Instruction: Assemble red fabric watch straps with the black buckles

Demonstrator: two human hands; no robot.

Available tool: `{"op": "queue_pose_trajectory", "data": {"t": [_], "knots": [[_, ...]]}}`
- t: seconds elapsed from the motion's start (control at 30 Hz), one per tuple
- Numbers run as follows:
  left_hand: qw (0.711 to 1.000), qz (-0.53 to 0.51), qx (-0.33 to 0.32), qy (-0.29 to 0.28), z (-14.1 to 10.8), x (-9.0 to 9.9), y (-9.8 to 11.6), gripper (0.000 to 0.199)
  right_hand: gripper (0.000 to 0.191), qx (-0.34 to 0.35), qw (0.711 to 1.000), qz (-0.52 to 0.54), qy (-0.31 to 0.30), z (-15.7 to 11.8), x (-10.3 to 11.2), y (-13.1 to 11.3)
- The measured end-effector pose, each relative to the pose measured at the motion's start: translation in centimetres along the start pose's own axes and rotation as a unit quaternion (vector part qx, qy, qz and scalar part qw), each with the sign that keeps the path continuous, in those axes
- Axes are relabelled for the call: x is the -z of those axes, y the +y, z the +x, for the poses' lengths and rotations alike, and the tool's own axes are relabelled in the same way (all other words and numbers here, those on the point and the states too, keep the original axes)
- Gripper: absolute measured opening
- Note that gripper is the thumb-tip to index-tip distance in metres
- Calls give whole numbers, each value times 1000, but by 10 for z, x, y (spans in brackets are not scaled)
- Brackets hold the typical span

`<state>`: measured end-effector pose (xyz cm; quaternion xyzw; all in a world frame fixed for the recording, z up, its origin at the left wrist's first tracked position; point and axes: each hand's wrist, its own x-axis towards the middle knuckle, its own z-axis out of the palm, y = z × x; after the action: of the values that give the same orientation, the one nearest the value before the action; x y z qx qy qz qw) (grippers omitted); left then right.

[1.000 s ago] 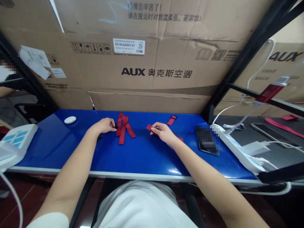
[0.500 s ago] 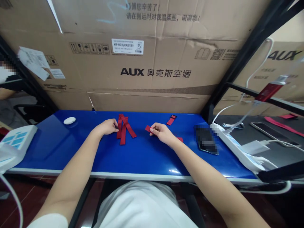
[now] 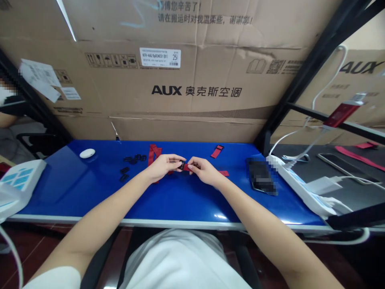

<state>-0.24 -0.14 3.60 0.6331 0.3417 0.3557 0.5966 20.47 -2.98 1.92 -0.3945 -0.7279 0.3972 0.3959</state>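
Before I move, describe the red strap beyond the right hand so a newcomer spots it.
Find the blue table, then its back edge by the big box. There, beyond the right hand, lies a short red strap. Unlike the piled straps at left, it lies alone, a black buckle at its far end.

2 hands (image 3: 165,166) (image 3: 205,170) hold 1 strap (image 3: 186,167) and 1 buckle (image 3: 181,165) (elsewhere, 1 white disc (image 3: 87,153)).

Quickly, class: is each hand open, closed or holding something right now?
Left hand: closed, pinching a small black buckle.
Right hand: closed, holding a red strap near one end.
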Motion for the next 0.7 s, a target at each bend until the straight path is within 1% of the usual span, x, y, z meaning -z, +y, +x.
{"op": "queue_pose_trajectory", "data": {"t": [0.17, 0.3, 0.4, 0.5, 0.53, 0.6, 0.67, 0.7], "knots": [[1000, -7, 7, 0, -1, 3, 1, 40, 12, 0, 1000, -15, 7, 0, 1, 0], [999, -27, 20, -2, 0, 1, -2, 41, 14, 12, 1000, -5, 1, 0, 1, -2], [998, -57, 36, 0, 1, -4, -4, 41, 14, 35, 998, 54, 4, 0, -2, -1], [995, -90, 45, 13, 0, -11, -3, 46, 24, 52, 992, 118, 12, 2, -6, 1], [994, -100, 47, 15, 0, -12, -3, 48, 26, 55, 992, 117, 14, 2, -8, 2], [992, -111, 52, 11, 0, -15, -3, 46, 21, 57, 994, 86, 28, 4, -9, 3], [995, -89, 52, 5, 1, -15, -5, 39, 18, 49, 996, 55, 50, 5, -8, 3], [997, -59, 49, 8, 2, -15, -7, 34, 19, 44, 996, 51, 59, 6, -6, 3]]}}
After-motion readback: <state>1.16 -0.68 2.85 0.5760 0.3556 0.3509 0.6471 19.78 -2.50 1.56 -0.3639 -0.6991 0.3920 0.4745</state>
